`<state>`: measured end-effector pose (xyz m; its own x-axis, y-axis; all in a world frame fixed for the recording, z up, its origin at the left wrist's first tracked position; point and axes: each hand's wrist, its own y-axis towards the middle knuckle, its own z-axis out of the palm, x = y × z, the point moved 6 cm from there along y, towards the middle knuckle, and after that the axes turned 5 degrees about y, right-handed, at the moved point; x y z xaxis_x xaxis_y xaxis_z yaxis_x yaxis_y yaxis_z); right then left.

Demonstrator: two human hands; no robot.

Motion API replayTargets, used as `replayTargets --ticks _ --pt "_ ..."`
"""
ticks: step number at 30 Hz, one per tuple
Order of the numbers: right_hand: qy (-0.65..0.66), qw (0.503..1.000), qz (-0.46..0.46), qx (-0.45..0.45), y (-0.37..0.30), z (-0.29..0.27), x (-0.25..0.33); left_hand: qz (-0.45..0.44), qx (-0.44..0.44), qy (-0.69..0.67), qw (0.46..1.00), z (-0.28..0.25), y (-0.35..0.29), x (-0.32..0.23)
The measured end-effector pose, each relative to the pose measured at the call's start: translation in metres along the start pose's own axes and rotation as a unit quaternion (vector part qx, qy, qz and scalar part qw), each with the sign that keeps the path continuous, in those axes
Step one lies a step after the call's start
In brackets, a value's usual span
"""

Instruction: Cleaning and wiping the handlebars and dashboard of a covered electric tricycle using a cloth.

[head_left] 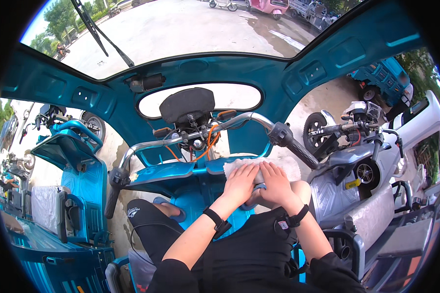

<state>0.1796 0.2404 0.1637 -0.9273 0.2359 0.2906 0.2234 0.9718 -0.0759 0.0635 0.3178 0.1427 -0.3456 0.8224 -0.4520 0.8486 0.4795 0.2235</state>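
A white, fluffy cloth (292,167) is bunched on the right part of the blue front panel (220,165), under the handlebar. My left hand (240,180) lies on the cloth with its fingers stretched out flat. Beside it, my right hand (277,182) also rests on the cloth, its fingers extended and its thumb side close to the left hand. Neither hand's fingers wrap round the cloth. Part of the cloth is hidden beneath both palms. Dark bands circle both wrists.
I sit in a blue three-wheeler's cab, behind a chrome handlebar (154,143) with black grips. Orange cable (208,146) hangs by the steering column. A windscreen (190,34) is ahead. A blue vehicle (83,166) stands left, and a grey scooter (344,158) close on the right.
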Motion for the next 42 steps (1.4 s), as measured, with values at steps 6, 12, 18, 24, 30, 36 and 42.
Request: replayTargets --ticks 6,12,18,24,30,36,42 --pt "0.152 0.98 -0.009 -0.128 -0.006 -0.02 -0.039 -0.004 -0.079 0.032 0.996 -0.008 0.01 -0.009" --pt "0.235 0.962 -0.038 -0.137 -0.017 -0.078 0.017 0.015 -0.086 0.009 0.996 -0.102 0.021 -0.015" --pt "0.258 0.96 -0.062 -0.086 -0.015 -0.183 0.059 0.123 -0.149 0.114 0.974 -0.221 0.062 -0.057" --pt "-0.042 0.892 -0.205 -0.4 -0.022 -0.306 0.117 0.219 -0.44 0.161 0.856 -0.298 0.075 -0.075" --pt "-0.129 0.968 -0.163 -0.144 0.041 -0.2 0.072 0.069 -0.09 0.103 0.988 -0.164 0.105 0.017" --pt "0.068 0.984 -0.147 -0.075 0.057 -0.199 0.066 -0.005 -0.128 -0.115 0.985 -0.153 0.1 0.034" --pt "-0.129 0.972 -0.125 -0.154 0.066 -0.154 0.032 0.095 -0.189 -0.096 0.973 -0.142 0.152 -0.015"
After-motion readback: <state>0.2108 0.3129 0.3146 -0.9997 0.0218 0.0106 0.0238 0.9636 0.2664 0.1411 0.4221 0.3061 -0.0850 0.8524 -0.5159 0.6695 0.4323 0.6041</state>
